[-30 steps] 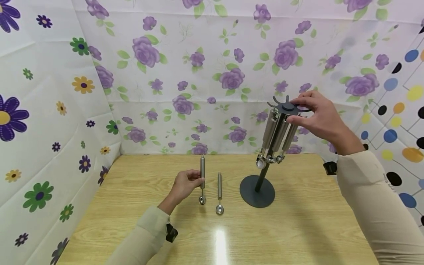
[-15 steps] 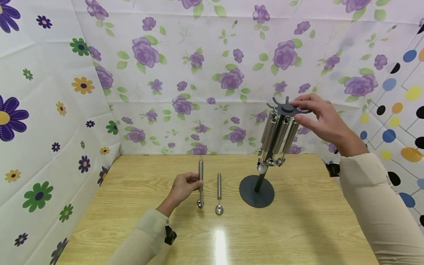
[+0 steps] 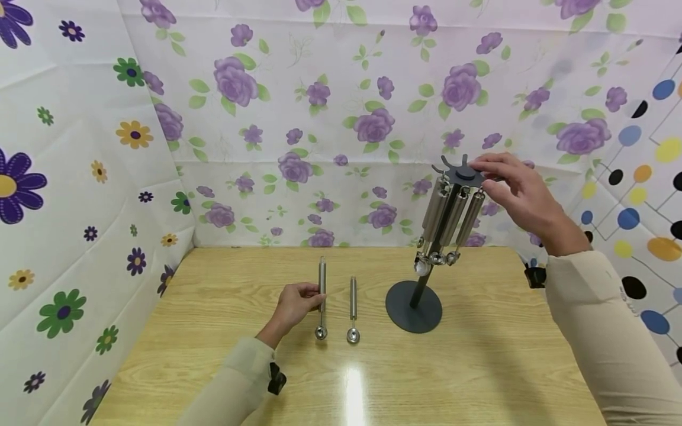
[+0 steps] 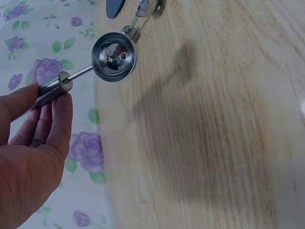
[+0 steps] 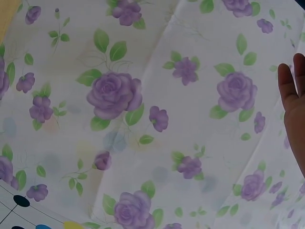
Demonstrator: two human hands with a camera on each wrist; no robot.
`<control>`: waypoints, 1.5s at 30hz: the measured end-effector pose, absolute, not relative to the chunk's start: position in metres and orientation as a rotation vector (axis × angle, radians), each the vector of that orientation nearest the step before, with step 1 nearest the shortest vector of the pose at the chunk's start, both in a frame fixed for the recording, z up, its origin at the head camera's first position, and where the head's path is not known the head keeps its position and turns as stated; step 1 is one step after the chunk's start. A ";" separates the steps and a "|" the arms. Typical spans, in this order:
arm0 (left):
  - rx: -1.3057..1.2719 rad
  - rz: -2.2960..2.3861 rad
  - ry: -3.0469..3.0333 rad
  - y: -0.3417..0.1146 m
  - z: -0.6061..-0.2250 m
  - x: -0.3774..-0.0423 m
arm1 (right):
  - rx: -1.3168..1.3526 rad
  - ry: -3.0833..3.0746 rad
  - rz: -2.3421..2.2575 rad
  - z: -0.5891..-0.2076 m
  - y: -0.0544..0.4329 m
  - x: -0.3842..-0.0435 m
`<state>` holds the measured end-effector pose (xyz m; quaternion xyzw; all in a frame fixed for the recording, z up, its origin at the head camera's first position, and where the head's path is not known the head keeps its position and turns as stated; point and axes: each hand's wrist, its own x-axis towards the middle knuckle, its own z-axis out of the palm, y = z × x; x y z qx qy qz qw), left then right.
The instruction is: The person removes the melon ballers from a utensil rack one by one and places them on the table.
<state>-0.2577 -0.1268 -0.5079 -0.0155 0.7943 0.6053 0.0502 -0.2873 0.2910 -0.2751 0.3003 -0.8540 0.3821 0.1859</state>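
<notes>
My left hand (image 3: pixel 294 305) pinches a steel melon baller (image 3: pixel 322 296) by its handle, bowl end down, at the left of the table. In the left wrist view its round bowl (image 4: pixel 113 57) hangs over the wood, thumb and fingertips on the handle. A second melon baller (image 3: pixel 353 302) lies on the table just right of it. My right hand (image 3: pixel 524 192) has thumb and fingers about the right-hand hooks of a black utensil stand (image 3: pixel 465 173). Several steel-handled utensils (image 3: pixel 450 219) hang from its hooks. The right wrist view catches only part of this hand (image 5: pixel 296 114).
The stand's round black base (image 3: pixel 414 306) rests on the wooden table (image 3: pixel 240 260), right of centre. Flowered sheets (image 3: pixel 319 118) rise behind and at the left, and a dotted sheet (image 3: pixel 634 236) borders the right.
My left hand has come down slightly towards me with its melon baller. The right hand has shifted slightly right along the stand's hooks, and the hanging utensils have swung a little.
</notes>
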 end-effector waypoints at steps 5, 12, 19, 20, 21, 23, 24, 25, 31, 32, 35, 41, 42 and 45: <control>-0.094 1.819 2.437 -0.127 -0.516 -0.261 | 0.852 -2.361 1.134 -0.278 0.290 -0.288; -0.141 1.827 2.418 -0.126 -0.527 -0.266 | 0.880 -2.313 1.129 -0.281 0.292 -0.287; -0.189 1.786 2.415 -0.122 -0.537 -0.274 | 0.893 -2.293 1.121 -0.282 0.291 -0.287; -0.188 1.778 2.417 -0.121 -0.538 -0.275 | 0.892 -2.294 1.121 -0.282 0.291 -0.287; -0.187 1.766 2.423 -0.121 -0.538 -0.275 | 0.889 -2.296 1.109 -0.282 0.290 -0.287; -0.190 1.750 2.421 -0.120 -0.540 -0.277 | 0.886 -2.301 1.085 -0.281 0.291 -0.287; -0.188 1.737 2.424 -0.120 -0.540 -0.277 | 0.883 -2.306 1.067 -0.281 0.290 -0.286; -0.189 1.725 2.424 -0.119 -0.541 -0.278 | 0.883 -2.308 1.047 -0.281 0.290 -0.286; -0.192 1.670 2.421 -0.118 -0.545 -0.281 | 0.893 -2.298 0.993 -0.281 0.290 -0.286; -0.190 1.660 2.423 -0.118 -0.546 -0.282 | 0.890 -2.299 0.999 -0.282 0.291 -0.286; -0.207 1.631 2.428 -0.117 -0.548 -0.285 | 0.887 -2.303 1.033 -0.282 0.291 -0.285; -0.266 1.561 2.432 -0.113 -0.551 -0.289 | 0.876 -2.305 1.051 -0.282 0.291 -0.285; -0.271 1.547 2.438 -0.113 -0.551 -0.289 | 0.878 -2.303 1.052 -0.282 0.291 -0.285; -0.284 1.511 2.454 -0.111 -0.552 -0.291 | 0.882 -2.294 1.053 -0.282 0.291 -0.285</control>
